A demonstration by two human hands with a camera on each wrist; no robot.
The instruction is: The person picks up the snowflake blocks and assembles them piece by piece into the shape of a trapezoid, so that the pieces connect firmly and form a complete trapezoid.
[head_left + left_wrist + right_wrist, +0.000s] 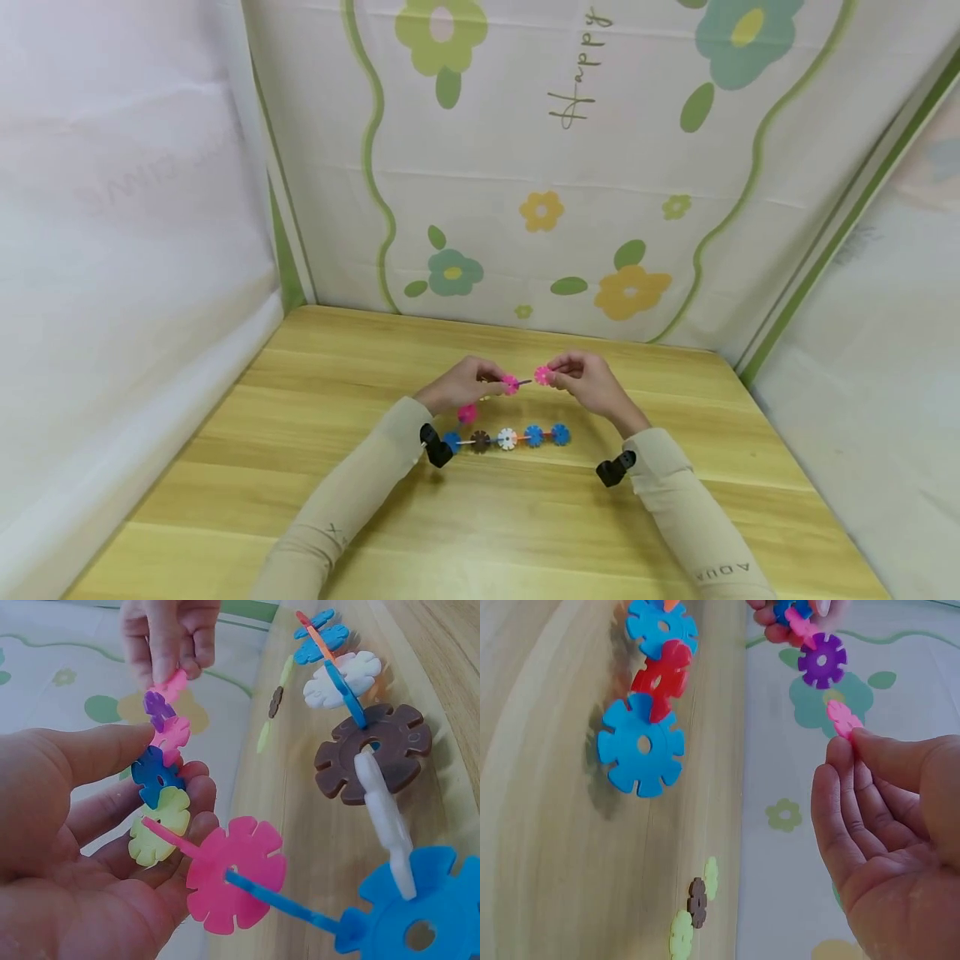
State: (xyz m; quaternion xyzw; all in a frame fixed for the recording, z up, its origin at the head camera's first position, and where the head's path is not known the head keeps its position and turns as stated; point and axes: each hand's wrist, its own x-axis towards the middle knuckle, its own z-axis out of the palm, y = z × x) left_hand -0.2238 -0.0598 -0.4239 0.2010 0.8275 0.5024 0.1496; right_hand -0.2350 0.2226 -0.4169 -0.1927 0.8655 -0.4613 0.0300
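Observation:
My left hand (463, 385) grips a chain of interlocking flower discs near its raised end, thumb and fingers about a blue disc (156, 777) and a yellow-green disc (160, 827). Past the thumb, a pink disc (511, 384) and a purple disc (823, 661) stick out toward the right hand. My right hand (590, 385) pinches a separate pink disc (843, 718) between thumb and fingers, a small gap from the purple one. From the left hand the chain bends down through another pink disc (235, 875) to a row with a brown disc (481, 441) and a white disc (507, 438).
The row's far end is a blue disc (560, 434) on the wooden table (480, 533). A brown disc (697, 903) lies between two yellow-green discs on the table, best seen in the right wrist view. Printed cloth (480, 167) walls the back and both sides.

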